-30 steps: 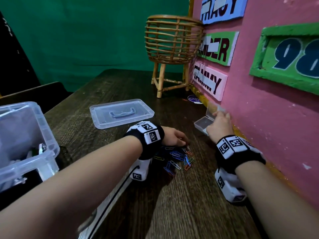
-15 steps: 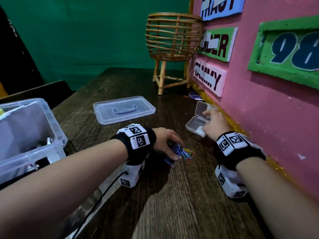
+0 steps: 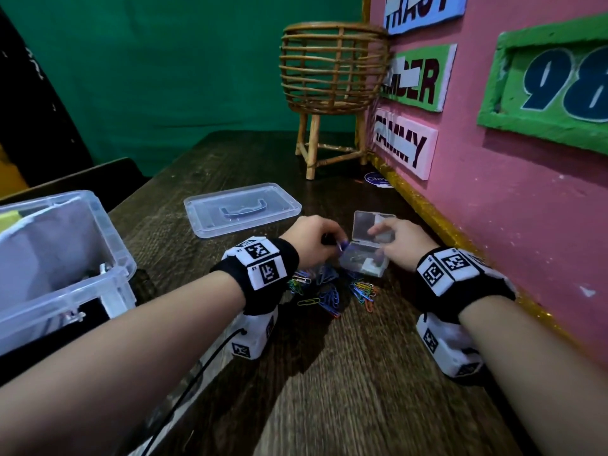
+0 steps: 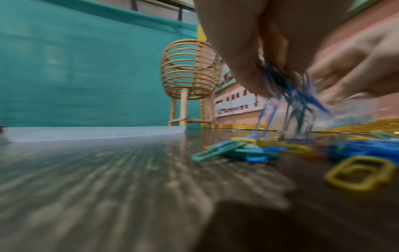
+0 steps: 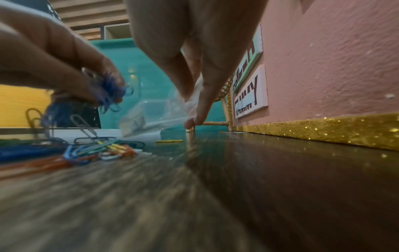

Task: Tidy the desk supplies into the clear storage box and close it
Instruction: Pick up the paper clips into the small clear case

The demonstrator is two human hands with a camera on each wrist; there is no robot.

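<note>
Left hand [image 3: 312, 240] now lifting off desk [image 3: 345, 373], pinching bunch of blue paper clips [image 4: 287, 88], bringing them to small clear case [image 3: 363, 258]; half second ago it was pressing down on pile. Right hand [image 3: 399, 246] gripping case, lid standing open, tilting it toward clips, closer to pile than before. Loose clips [image 3: 329, 291] lying scattered under both wrists, so several more scoops looking likely. Clear storage box [image 3: 108, 258] sitting open at far left, its lid [image 3: 241, 209] lying flat beyond hands

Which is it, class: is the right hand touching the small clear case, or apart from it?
Touching. The head view shows the right hand holding the small clear case; the right wrist view shows fingertips on it.
</note>
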